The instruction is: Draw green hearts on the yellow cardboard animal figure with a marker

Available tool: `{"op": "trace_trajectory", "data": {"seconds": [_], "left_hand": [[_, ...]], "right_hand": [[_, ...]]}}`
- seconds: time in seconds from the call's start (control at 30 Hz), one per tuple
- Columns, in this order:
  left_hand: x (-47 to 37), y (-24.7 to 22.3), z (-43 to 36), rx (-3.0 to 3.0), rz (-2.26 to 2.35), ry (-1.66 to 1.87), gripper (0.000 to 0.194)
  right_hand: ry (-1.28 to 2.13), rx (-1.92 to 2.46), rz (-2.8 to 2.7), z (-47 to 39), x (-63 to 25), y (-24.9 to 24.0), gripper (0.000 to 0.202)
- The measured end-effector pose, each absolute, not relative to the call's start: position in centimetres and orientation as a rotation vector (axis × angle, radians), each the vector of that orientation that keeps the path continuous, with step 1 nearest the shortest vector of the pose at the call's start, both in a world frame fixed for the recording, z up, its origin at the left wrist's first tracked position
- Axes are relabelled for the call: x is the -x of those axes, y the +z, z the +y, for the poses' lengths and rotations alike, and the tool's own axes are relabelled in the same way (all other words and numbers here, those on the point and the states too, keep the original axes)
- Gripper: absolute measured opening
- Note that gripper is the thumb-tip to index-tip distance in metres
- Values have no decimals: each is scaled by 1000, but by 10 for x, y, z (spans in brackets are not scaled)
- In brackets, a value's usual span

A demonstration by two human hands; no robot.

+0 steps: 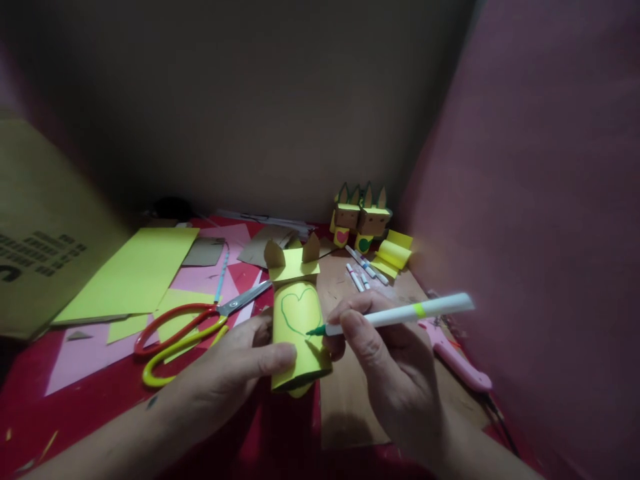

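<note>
My left hand [245,360] grips a yellow paper tube figure [299,350] by its side, thumb across the front. Two brown pointed ears stand on the figure's flat yellow top, and its open dark end tilts toward me. A green heart outline [301,310] is drawn on the tube's front. Pinched in my right hand [385,367] is a white felt-tip marker [400,313] with a yellow-green band. Its green tip meets the tube at the heart's lower point.
Red-and-yellow-handled scissors [215,317] lie at left by yellow paper sheets [135,273]. Behind are two finished-looking eared paper figures [367,223], several markers [360,263] and a curled yellow paper [394,253]. A pink glue gun [460,360] rests right, on a brown board [350,413].
</note>
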State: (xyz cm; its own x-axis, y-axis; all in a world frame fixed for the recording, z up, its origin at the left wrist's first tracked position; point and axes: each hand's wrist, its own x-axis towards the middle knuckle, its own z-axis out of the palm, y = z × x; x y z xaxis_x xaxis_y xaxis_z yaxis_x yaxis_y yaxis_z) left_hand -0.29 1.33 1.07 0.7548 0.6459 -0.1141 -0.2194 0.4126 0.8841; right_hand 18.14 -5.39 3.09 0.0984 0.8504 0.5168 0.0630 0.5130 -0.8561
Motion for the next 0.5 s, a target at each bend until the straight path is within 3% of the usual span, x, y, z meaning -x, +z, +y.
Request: {"op": "trace_trajectory", "data": {"seconds": [0.5], "left_hand": [[1, 12, 12, -1021, 462, 615, 63]], "right_hand": [[692, 907, -1388, -53, -181, 34, 23]]}}
